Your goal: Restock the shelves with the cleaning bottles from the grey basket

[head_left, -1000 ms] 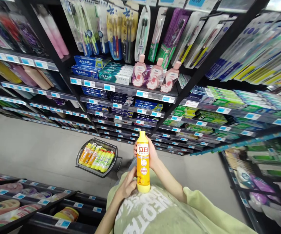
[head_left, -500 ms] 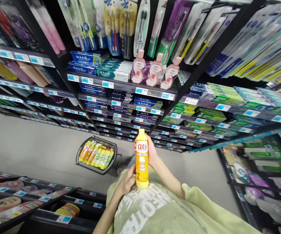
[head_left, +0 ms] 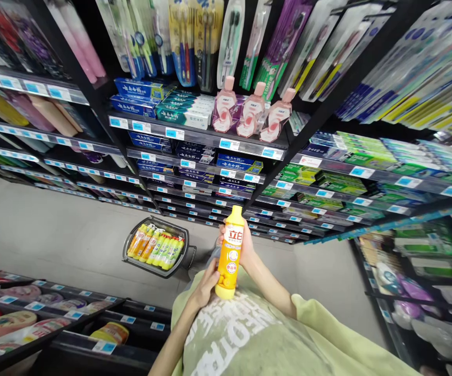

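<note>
A yellow bottle of dish soap (head_left: 231, 256) is held in front of my shirt, its cap up and tipped a little to the right. My right hand (head_left: 247, 245) is wrapped round the upper part from behind, with fingertips showing on the left side. Low on the bottle's left side, my left hand (head_left: 208, 284) grips it with curled fingers, some of them hidden. Red and white lettering on the label faces me.
On the grey floor (head_left: 72, 224) to the left stands a black basket (head_left: 188, 237) with several yellow, orange and green bottles. Ahead, a black shelf (head_left: 194, 134) carries toothpaste boxes, toothbrushes and pink bottles (head_left: 226, 107). More shelving stands at the lower left and the right.
The dish soap bottle has tilted, its cap moving right and its base slightly left. Both hands have stayed on it.
</note>
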The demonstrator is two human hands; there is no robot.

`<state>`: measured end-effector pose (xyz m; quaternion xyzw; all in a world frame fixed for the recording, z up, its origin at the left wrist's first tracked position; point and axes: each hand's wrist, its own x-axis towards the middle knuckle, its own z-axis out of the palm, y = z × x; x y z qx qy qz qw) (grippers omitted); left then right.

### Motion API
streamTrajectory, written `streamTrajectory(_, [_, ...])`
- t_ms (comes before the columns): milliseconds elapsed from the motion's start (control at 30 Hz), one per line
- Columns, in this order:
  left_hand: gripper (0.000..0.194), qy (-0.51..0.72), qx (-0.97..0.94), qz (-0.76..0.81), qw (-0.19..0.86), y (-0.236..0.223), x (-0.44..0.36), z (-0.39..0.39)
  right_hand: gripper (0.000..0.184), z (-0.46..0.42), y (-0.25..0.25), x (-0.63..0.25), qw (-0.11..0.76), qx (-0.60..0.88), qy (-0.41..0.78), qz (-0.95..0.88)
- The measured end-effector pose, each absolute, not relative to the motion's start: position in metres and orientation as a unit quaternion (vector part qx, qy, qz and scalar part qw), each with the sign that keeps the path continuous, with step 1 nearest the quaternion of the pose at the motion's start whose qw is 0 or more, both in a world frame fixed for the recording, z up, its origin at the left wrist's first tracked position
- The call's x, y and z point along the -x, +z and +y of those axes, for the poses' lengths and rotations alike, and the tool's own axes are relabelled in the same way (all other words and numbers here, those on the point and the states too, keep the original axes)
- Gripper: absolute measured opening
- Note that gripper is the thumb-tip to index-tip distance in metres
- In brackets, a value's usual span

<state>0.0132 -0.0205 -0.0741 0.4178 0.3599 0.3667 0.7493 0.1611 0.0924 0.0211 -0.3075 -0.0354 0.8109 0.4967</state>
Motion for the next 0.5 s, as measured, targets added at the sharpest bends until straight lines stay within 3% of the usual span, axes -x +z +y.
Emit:
streamTrajectory(167, [0.081,0.397,-0.309,0.328,0.8,-0.062,-0.027,-0.016,0.05,0.097,0.022,-0.158,0.522,0.376,0.763,-0.07])
streamTrajectory(500, [0.075,0.476,-0.43,0.497,0.584,-0.056,-0.026,-0.007,0.041,0.092,0.014,-0.148,0.563,0.464,0.658,-0.185])
